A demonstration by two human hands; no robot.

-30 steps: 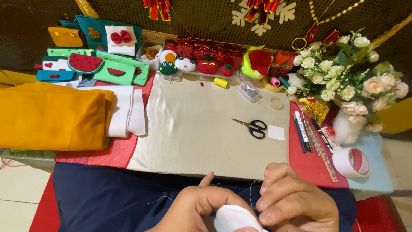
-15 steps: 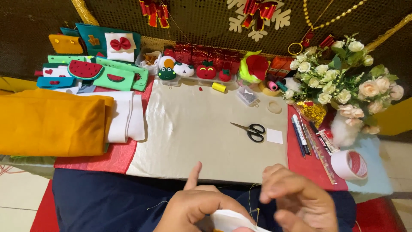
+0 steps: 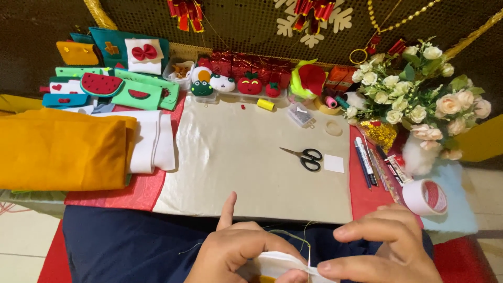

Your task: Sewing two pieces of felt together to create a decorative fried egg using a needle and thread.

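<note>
White felt piece [image 3: 280,262] at bottom centre, over the lap, below the near edge of the tabletop [image 3: 251,162]. Left hand [image 3: 241,251] in a closed grip on its upper edge, index finger raised. Right hand [image 3: 387,251] pinching its right tip, beside an upright needle [image 3: 309,254] with thread. Scissors [image 3: 304,156], tape roll [image 3: 424,196], folded orange cloth [image 3: 57,149] well beyond.

Lower edge cuts off both hands below the cloth [image 3: 262,157]: left hand [image 3: 238,257] at the wrist, right hand [image 3: 387,251] likewise. White felt [image 3: 277,262] between them mostly covered by fingers; its shape indeterminate. Needle [image 3: 309,256] and thread too thin to trace
</note>
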